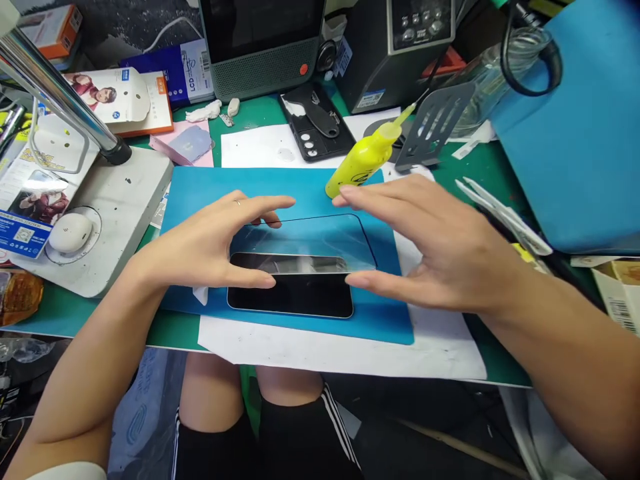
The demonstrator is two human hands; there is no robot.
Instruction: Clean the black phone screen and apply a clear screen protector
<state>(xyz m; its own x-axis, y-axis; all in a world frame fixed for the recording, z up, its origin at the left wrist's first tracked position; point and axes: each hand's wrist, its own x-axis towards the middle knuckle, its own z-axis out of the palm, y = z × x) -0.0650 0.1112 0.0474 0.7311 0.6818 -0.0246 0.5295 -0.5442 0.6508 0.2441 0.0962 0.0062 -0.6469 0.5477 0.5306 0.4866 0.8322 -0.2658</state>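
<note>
A clear screen protector (305,235) with a thin black border is tilted above a black phone (293,293), which lies face up on a blue mat (385,320). My left hand (215,243) curves around the protector's left end, thumb near its close edge and fingertips at the far edge. At the right end is my right hand (420,243), its thumb by the near edge and its fingers stretched beyond the far edge. The exact finger contact is partly hidden. Just behind my right fingers rests a yellow squeeze bottle (361,160) with a thin nozzle, leaning.
A black phone back (317,123) lies behind the mat. At left is a lamp base (135,200) with a white earbud case (70,232) on it. A dark slotted stand (437,127), a screen device (263,60) and a black box (390,60) stand at the back.
</note>
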